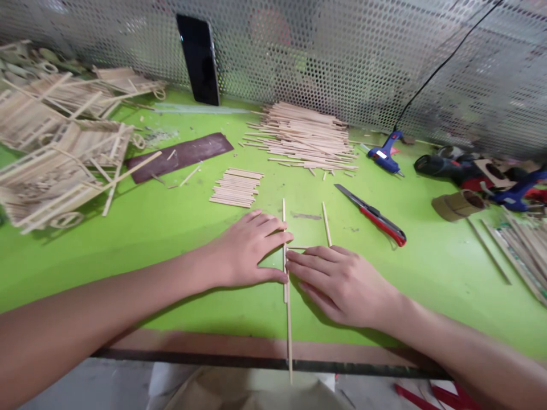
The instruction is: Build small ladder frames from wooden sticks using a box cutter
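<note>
Left hand [245, 250] and right hand [342, 279] lie open and flat, fingertips pressing the long stick [289, 319] at mid-table [171, 228], its end overhanging the near edge. Even downward pressure should prevent rolling; align it with the short stick [326, 225].

Knife [371, 215] right of stick pile [304, 136]

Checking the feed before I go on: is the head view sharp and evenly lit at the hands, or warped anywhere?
Head view, centre: left hand, right hand and long stick are sharp, shadows soft. Head view, edges: mesh wall and table rim bow from lens distortion; shapes behind the mesh are blurred.
</note>
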Motion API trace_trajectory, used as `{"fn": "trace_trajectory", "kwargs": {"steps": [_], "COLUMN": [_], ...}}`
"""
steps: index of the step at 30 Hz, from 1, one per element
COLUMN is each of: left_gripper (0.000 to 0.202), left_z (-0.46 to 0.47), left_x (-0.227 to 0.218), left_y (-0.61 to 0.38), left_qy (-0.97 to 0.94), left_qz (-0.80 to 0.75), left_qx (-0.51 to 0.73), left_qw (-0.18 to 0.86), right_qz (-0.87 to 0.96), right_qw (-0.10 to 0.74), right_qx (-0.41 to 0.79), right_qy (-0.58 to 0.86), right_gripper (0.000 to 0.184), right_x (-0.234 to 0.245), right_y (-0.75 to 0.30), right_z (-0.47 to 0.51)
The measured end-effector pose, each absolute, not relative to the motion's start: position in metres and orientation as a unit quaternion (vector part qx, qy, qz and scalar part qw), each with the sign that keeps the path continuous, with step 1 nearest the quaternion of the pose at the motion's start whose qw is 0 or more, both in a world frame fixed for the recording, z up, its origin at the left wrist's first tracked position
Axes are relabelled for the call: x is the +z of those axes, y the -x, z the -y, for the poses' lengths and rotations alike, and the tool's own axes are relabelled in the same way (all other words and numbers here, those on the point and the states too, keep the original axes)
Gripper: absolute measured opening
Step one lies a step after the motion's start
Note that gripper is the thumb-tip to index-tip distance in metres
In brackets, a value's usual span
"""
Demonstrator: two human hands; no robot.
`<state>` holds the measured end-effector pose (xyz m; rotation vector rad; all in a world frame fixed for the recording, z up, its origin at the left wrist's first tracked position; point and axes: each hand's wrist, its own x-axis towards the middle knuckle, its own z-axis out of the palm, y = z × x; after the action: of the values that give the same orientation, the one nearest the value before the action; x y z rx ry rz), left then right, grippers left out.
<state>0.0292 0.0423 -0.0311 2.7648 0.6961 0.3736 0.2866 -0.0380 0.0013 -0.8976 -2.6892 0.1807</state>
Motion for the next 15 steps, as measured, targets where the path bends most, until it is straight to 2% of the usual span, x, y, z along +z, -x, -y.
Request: {"fn": "trace_trajectory", "kwargs": {"steps": [15], "left_gripper": [0.088], "left_z": [-0.0431], "left_x": [-0.0321], "left_y": [-0.0306], "left_qy": [-0.926], "left_qz": [-0.287], "left_qx": [0.116], "left_qw": [0.217], "right_qz": [0.932], "right_qw": [0.101], "right_qx": [0.052], "right_qy": [0.343], "right_gripper": [0.034], "right_x": [0.0068], "right_y": [-0.286], "right_z": [0.0405]}}
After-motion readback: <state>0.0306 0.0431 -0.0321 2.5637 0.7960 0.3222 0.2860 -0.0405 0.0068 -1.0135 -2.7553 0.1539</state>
